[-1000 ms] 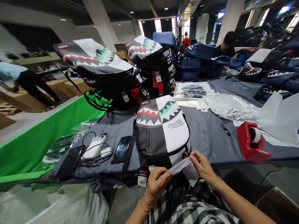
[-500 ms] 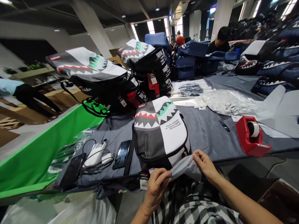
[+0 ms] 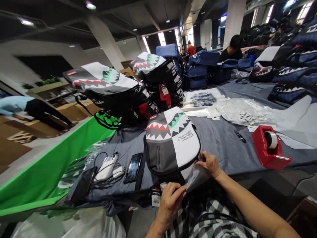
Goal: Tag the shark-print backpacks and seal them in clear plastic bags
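Note:
A grey-and-white backpack (image 3: 173,142) with a red and green shark-mouth print lies front up at the table's near edge. Below its near end, a translucent sheet of thin wrapping (image 3: 195,178) stretches between my hands. My left hand (image 3: 172,196) pinches one end of the sheet, close to a black-and-white hang tag (image 3: 156,196). My right hand (image 3: 208,164) grips the other end against the backpack's lower right corner. Part of the sheet is hidden behind my fingers and under the bag.
Left of the backpack lie a phone (image 3: 133,168), a white power bank (image 3: 107,167) and cables. A red tape dispenser (image 3: 269,148) stands right, near a black cutter (image 3: 240,136). Stacked backpacks (image 3: 104,82) and plastic bags (image 3: 245,109) lie beyond. A person (image 3: 231,49) sits at the back.
My right hand has moved up and left, bringing its end of the sheet against the backpack's corner. My left hand keeps its pinch. The view has shifted slightly.

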`<move>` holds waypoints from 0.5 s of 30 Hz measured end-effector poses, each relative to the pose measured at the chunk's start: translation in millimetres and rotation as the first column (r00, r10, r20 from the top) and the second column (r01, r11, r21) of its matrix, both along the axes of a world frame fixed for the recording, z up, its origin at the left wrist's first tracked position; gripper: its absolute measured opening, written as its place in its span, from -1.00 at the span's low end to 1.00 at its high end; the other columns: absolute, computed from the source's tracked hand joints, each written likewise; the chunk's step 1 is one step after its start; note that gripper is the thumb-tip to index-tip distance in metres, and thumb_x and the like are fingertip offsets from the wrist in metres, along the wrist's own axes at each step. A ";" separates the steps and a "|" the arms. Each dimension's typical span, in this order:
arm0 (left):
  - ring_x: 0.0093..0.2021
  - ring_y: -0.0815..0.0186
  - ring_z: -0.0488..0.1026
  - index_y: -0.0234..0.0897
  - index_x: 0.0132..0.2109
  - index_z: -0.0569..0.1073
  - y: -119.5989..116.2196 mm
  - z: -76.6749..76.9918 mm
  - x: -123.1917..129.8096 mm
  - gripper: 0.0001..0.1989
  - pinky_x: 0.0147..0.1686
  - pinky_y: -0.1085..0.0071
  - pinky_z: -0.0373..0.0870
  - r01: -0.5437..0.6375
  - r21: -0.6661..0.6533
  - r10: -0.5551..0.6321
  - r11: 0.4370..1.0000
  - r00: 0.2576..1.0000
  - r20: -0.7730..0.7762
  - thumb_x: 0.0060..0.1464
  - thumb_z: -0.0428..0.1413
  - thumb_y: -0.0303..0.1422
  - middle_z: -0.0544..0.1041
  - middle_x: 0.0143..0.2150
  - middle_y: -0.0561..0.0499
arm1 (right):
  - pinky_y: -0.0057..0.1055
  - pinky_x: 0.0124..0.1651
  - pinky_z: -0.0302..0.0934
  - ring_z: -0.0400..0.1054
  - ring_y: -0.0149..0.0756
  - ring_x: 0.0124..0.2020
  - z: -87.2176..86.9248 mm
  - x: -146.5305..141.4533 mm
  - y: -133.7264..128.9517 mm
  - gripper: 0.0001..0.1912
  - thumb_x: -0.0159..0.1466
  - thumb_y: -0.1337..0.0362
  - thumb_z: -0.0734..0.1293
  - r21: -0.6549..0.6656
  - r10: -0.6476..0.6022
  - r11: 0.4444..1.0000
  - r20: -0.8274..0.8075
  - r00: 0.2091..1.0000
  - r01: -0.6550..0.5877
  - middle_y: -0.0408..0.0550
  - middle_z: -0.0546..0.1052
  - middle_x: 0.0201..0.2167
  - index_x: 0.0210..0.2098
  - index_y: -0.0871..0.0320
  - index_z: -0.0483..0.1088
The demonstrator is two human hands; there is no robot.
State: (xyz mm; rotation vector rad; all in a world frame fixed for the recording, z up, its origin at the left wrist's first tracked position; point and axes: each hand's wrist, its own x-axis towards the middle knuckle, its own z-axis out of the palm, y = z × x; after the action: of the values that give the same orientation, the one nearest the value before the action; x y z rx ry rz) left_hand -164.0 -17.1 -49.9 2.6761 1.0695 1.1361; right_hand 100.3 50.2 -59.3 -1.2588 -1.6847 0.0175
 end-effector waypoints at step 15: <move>-0.07 0.24 0.42 -0.22 -0.02 0.48 -23.5 -13.4 10.7 -0.79 0.08 0.15 0.36 -0.320 0.274 0.291 0.907 0.946 0.140 0.23 0.11 -0.53 0.46 -0.10 -0.07 | -0.32 -0.15 0.27 0.29 -0.28 -0.29 33.8 -4.3 -18.4 -0.65 0.48 0.18 0.13 0.091 0.415 0.788 0.651 0.636 -0.608 -0.04 0.45 -0.39 -0.35 0.17 0.40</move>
State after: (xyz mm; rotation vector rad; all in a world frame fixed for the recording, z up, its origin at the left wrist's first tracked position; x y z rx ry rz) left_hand -153.3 -40.6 -63.3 2.6897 1.4479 1.5761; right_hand 95.9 31.8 -25.6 -0.5040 -2.4603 -0.3226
